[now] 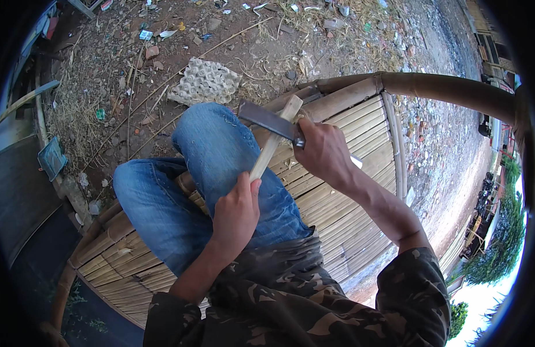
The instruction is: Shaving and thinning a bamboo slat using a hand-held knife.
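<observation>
My left hand (pixel 235 209) is closed round the lower end of a pale wooden strip (pixel 268 151), which slants up and away over my thigh. A knife with a broad dark blade (pixel 266 120) is gripped in my right hand (pixel 326 149). Its blade lies across the strip near the far end, pointing left. Most of the handle is hidden by my fingers; a white end (pixel 356 161) sticks out behind the fist. Under the strip are my legs in blue jeans (pixel 212 139).
I sit on a bamboo slat bench (pixel 360 139) edged by thick bamboo poles (pixel 447 91). Beyond it, a grey egg tray (pixel 206 82) lies on littered ground with dry stalks and a brick piece (pixel 152 52). A dark wall (pixel 18 191) stands at the left.
</observation>
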`<state>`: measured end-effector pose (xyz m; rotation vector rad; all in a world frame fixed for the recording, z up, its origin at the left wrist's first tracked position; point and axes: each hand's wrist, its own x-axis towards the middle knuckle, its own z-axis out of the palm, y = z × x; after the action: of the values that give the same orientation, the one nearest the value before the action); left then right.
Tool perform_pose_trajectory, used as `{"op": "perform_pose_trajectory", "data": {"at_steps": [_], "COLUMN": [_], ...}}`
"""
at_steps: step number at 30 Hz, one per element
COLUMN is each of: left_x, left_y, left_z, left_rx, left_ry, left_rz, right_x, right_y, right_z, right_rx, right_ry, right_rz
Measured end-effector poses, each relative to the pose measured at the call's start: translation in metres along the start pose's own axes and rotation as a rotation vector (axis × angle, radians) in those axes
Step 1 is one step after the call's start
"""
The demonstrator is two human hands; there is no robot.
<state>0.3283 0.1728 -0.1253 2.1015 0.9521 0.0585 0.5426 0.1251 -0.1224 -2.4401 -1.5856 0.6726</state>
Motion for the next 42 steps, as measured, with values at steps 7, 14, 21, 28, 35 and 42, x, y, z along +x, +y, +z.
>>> {"op": "perform_pose_trajectory", "data": {"at_steps": [7,14,21,28,35,42], "left_x": [-0.002,-0.007,-0.008,-0.010,-0.008,0.010], "left_y": [0.002,0.008,0.010,0.011,0.014,-0.004], "left_z": [-0.003,0.001,0.006,0.007,0.006,-0.004], "left_rx": [0.067,0.237,0.308,0.314,0.220,-0.073], "left_ry": [0.038,0.077,0.053,0.060,0.075,-0.002], "left_rz": [0.026,0.060,0.040,0.045,0.048,0.074], "right_x": [0.017,-0.016,-0.016,-0.009,-0.004,-0.003], "right_y": [0.044,0.002,-0.003,0.005,0.012,0.005], "right_z": [-0.029,-0.008,-0.003,-0.012,-0.020,-0.002], "right_rx": [-0.084,0.084,0.044,-0.011,0.030,0.043], "right_ry": [0.107,-0.029,-0.043,-0.049,0.021,-0.061], "right_rz": [0.185,0.060,-0.007,0.056,0.112,0.155]}}
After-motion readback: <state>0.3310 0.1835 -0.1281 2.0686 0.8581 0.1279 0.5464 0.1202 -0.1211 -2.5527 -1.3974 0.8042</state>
